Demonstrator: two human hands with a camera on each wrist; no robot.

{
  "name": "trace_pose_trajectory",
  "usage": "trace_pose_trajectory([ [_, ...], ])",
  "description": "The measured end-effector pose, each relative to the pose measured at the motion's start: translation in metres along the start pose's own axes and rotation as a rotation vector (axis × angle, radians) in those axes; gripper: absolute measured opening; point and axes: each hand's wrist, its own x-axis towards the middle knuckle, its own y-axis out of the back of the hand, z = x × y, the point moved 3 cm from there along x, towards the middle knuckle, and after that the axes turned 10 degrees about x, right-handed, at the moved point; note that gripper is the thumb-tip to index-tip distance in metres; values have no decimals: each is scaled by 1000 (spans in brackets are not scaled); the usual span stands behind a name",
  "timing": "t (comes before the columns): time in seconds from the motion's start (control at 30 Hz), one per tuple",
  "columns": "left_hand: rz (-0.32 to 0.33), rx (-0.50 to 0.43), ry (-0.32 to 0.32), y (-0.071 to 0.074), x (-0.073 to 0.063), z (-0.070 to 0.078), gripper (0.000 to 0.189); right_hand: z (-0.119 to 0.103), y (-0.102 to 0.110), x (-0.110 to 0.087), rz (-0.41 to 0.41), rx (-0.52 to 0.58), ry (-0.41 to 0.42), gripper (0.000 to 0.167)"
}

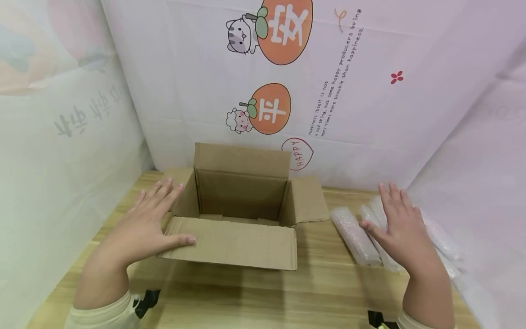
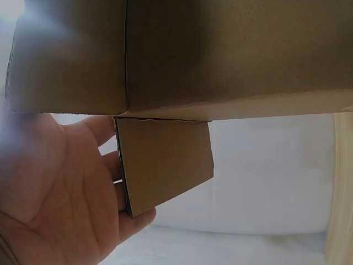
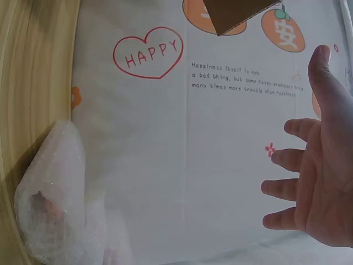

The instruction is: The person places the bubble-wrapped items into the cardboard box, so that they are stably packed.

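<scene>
A cardboard box (image 1: pixel 242 196) stands on the wooden table with its flaps folded outward and its inside showing. My left hand (image 1: pixel 144 224) is spread over its left side, the thumb above the front flap (image 1: pixel 234 242). In the left wrist view the fingers of that hand (image 2: pixel 71 187) reach behind a side flap (image 2: pixel 165 160), palm facing the camera. My right hand (image 1: pixel 398 228) is held out with straight fingers above several bubble-wrapped packages (image 1: pixel 353 235). The right wrist view shows that hand (image 3: pixel 325 171) holding nothing, with one wrapped package (image 3: pixel 55 193) at lower left.
A printed white cloth (image 1: pixel 349 160) hangs behind the table, and more white cloth closes in the left and right sides. The box's right flap (image 1: pixel 310 198) sticks out toward the wrapped packages. Wooden tabletop (image 1: pixel 230 297) lies in front of the box.
</scene>
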Motion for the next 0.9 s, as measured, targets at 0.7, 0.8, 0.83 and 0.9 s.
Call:
trace_pose_trajectory([
  [0.7, -89, -73, 85, 0, 2, 1, 131, 38, -16, 10, -61, -10, -226, 89],
  [0.8, -94, -84, 90, 1, 1, 2, 131, 42, -24, 11, -64, -12, -248, 90],
  [0.83, -95, -88, 91, 1, 1, 3, 131, 43, -27, 12, -74, -8, -260, 92],
  [0.9, -94, -97, 94, 0, 0, 3, 131, 46, -35, 14, -102, -3, -282, 95],
])
